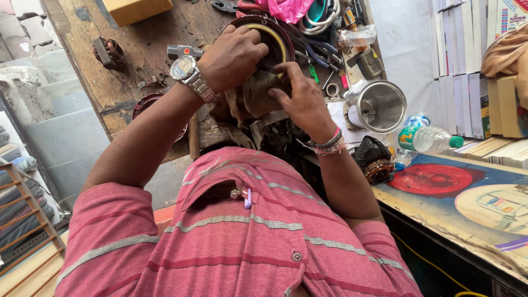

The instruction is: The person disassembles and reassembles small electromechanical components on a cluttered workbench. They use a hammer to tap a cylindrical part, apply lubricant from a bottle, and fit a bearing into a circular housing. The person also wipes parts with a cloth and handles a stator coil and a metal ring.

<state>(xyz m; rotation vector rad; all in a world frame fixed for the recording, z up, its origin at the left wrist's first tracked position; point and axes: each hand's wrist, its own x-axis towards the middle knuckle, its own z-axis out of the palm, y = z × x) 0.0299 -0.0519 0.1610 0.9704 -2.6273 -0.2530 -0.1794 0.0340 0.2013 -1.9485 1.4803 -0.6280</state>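
A round dark motor winding ring [278,39] with a yellow band along its inner rim stands tilted at the edge of the worn wooden bench [148,38]. My left hand [231,55], with a metal watch on its wrist, is clasped over the ring's top left side. My right hand [301,99], with coloured bands on its wrist, presses its fingers against the ring's lower right, beside brownish scraps of paper or cloth [258,96]. My hands hide the ring's lower part.
Pliers and small tools [319,55] lie behind the ring, by a pink plastic bag [289,8]. A steel cup [381,106], a plastic bottle [429,138] and a black bag [371,151] are at right. Book stacks [467,55] rise beyond. A hammer [184,50] lies left.
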